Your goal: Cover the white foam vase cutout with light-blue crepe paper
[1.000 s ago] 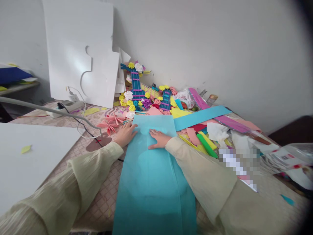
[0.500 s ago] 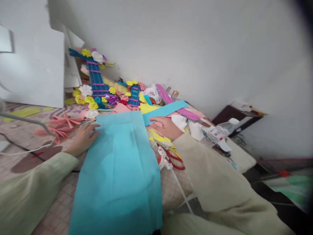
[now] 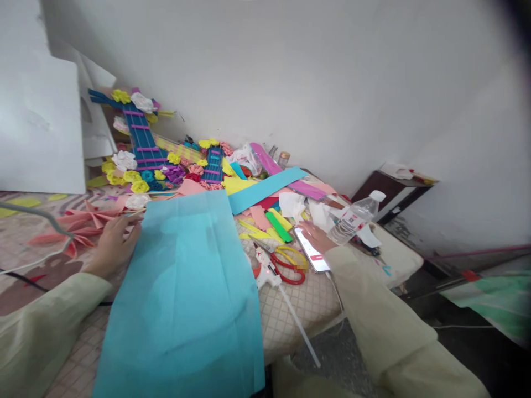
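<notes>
A large sheet of light blue crepe paper [image 3: 182, 298] lies in front of me, faint fold lines running down it. My left hand [image 3: 114, 246] rests at its upper left edge, fingers loosely bent and touching the border; pink folded paper pieces [image 3: 89, 218] lie just behind. To the right, my right hand [image 3: 317, 237] is at the upper right edge of a phone [image 3: 313, 251] with a lit screen, its fingers extended, partly hidden. A white glue gun [image 3: 267, 268] and red-handled scissors [image 3: 288, 273] lie between the sheet and the phone.
A light blue strip [image 3: 267, 190] crosses the back of the table [image 3: 282, 315]. Blue decorated ladder shapes [image 3: 143, 138] with paper flowers lean at back left. A plastic bottle [image 3: 359, 215] and white tissues [image 3: 292, 204] stand near my right hand. A white board [image 3: 37, 121] is at left.
My right hand has moved from the blue strip to the right and toward me, onto the phone's edge, uncovering the phone and a green roll. My left hand stays by the sheet. The view has shifted right.
</notes>
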`<act>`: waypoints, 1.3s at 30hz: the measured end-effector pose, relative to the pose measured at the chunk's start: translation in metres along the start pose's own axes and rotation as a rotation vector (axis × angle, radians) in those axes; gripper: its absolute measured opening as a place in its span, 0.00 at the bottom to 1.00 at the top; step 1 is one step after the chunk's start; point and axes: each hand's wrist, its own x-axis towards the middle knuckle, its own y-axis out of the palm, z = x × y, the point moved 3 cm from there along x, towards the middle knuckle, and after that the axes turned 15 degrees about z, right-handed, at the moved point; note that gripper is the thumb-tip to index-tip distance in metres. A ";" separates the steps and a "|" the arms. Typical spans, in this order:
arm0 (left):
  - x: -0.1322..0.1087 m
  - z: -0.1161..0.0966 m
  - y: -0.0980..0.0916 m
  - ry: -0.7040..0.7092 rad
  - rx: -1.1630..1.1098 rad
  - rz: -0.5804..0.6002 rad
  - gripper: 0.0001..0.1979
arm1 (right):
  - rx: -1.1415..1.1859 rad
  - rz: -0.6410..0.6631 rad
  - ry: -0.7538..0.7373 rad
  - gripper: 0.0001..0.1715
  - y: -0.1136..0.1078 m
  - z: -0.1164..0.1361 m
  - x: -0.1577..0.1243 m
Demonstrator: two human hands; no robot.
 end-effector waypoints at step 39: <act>-0.005 0.002 -0.005 -0.142 -0.206 -0.022 0.20 | 0.130 -0.275 0.085 0.26 -0.005 -0.019 -0.042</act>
